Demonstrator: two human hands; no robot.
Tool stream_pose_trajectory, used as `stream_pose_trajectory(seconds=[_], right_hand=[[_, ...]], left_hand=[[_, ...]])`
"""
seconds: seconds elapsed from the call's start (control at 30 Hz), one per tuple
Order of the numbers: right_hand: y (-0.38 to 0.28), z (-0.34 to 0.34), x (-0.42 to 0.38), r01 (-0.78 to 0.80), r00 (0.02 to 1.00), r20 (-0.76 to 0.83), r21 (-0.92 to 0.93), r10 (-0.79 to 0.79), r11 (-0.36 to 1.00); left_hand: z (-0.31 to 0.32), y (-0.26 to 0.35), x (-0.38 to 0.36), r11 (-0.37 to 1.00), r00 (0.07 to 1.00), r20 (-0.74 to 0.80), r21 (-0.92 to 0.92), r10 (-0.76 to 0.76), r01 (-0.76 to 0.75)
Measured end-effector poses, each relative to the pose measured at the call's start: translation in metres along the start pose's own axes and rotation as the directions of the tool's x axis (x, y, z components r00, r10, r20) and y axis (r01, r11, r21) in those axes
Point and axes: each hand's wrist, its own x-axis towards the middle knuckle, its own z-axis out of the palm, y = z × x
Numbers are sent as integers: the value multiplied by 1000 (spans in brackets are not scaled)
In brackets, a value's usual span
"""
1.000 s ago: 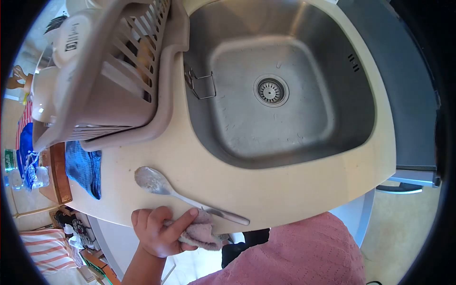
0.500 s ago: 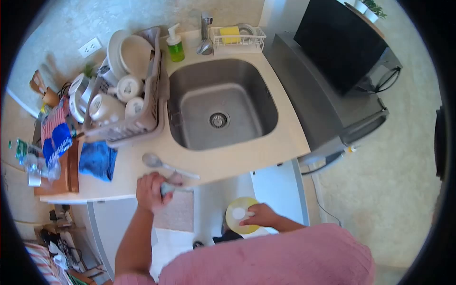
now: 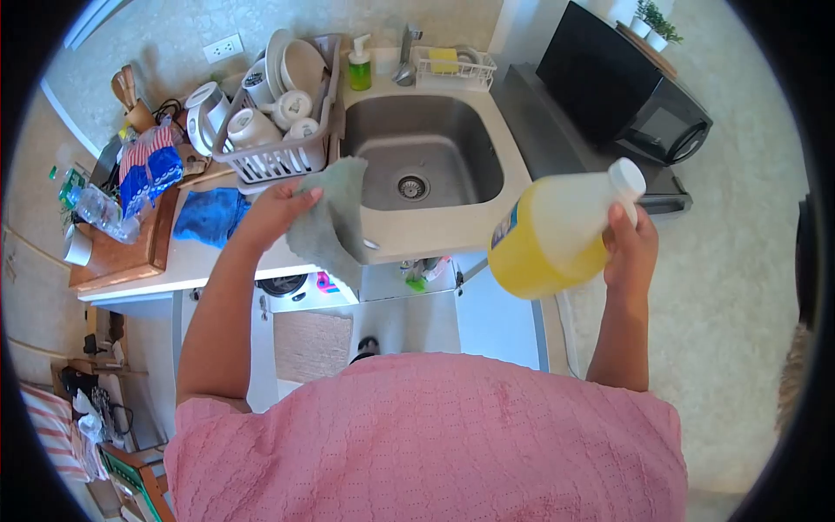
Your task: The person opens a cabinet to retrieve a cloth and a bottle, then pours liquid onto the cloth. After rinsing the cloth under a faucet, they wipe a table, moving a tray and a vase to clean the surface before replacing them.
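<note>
My left hand pinches the upper edge of a grey-green cloth, which hangs down over the counter's front edge. Fingers of my right hand are closed round the handle of a large jug with yellow liquid and a white cap. The jug is tilted, its cap toward the upper right, and held off to the right of the sink. Most of a spoon is hidden behind the cloth; only its handle end shows on the counter.
A dish rack with cups and plates stands left of the sink. Folded blue cloth lies before it. Behind the sink are a green soap bottle, a faucet and a sponge caddy. Cabinet doors hang open below.
My right hand has lifted the jug from low by the cabinet up to the right. My left hand has risen from the counter edge, and the cloth now hangs spread out.
</note>
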Motion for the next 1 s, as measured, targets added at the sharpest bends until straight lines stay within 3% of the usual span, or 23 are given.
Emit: stream_pose_trajectory(seconds=[0.1,0.13,0.2,0.23,0.3,0.47,0.53,0.57,0.6,0.63,0.67,0.73,0.77,0.83,0.87,0.93,0.97,1.0], right_hand=[[2,30,25,4,998,-60,11,-3,1000],[8,38,30,1,996,-88,7,0,1000],[21,53,45,-40,995,-90,-2,39,999],[30,58,51,-30,993,-117,-7,29,1000],[48,68,66,-50,992,-119,-38,45,998],[55,84,79,-80,978,-198,-62,66,995],[56,77,85,-162,980,-157,-251,125,954],[51,70,88,-173,974,-185,-250,128,953],[37,64,91,-102,994,-80,-572,68,814],[21,58,93,-3,998,36,-818,56,575],[6,58,97,-25,999,5,-821,51,570],[-24,72,105,65,991,7,-897,-134,437],[-35,85,106,60,990,-1,-903,-141,425],[-48,113,109,-17,999,-16,-999,31,38],[-50,118,110,-16,999,-15,-999,33,34],[-50,124,112,43,988,26,-993,149,-112],[-51,123,114,51,988,34,-992,150,-112],[-53,119,116,121,977,94,-983,190,-137]], left_hand=[[0,46,14,968,991,-32,-224,-126,116],[-3,42,25,969,992,-6,-214,-127,123],[-11,32,55,710,936,341,-680,84,184],[-7,33,65,714,926,366,-672,94,194],[6,35,82,573,944,317,-793,93,209],[17,20,135,539,872,485,-753,68,377],[23,25,146,520,836,532,-756,133,398],[25,29,148,525,822,555,-741,128,419],[30,41,142,453,845,505,-803,173,387],[38,48,138,375,866,453,-856,214,355],[52,45,142,381,850,480,-843,218,378],[92,19,149,283,796,573,-810,195,514],[114,5,153,227,770,609,-791,191,569],[145,-8,162,115,722,666,-745,189,657],[153,-12,165,111,722,665,-746,190,657],[161,-12,167,282,676,736,-657,40,699],[159,-12,169,279,681,731,-663,41,695],[153,-6,166,527,654,756,-549,-17,649]])
